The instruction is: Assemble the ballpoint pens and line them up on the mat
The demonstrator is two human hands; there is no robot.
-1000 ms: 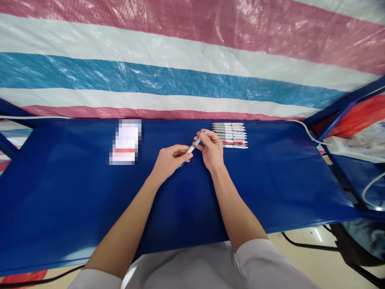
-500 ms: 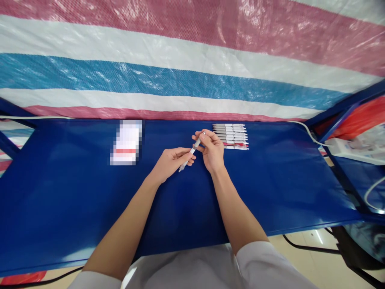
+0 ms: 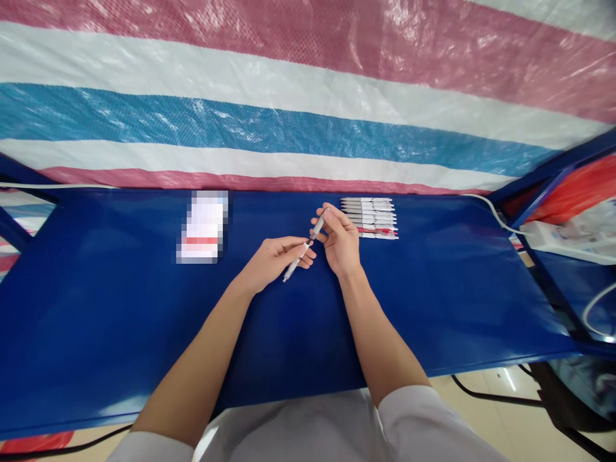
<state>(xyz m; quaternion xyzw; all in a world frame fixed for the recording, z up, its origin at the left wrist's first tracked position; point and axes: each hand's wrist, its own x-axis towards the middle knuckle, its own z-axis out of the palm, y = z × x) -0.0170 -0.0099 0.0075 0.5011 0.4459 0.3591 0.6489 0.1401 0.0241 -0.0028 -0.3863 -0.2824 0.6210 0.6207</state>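
Note:
My left hand point(image 3: 270, 263) is closed around the white barrel point(image 3: 290, 270) of a pen, whose clicker end points down toward me. Thumb and fingers of my right hand point(image 3: 342, 245) pinch the grey front section point(image 3: 318, 224) of the same pen, tip upward. A thin dark length, which looks like the refill point(image 3: 312, 236), shows in the gap between the two parts. Just beyond my right hand, a row of several white and grey pens point(image 3: 370, 212) lies side by side, with a red one point(image 3: 380, 230) near its close end.
A blurred-out white rectangular item point(image 3: 205, 224) lies at the back left of the blue table point(image 3: 120, 321). A striped plastic sheet point(image 3: 289, 128) hangs behind. On the right are a white power strip point(image 3: 553, 240) and a cable point(image 3: 495, 208).
The pen's front section has come away from the barrel, opening a gap with a dark piece showing. My right hand has shifted slightly up and right; the barrel has slid slightly down-left.

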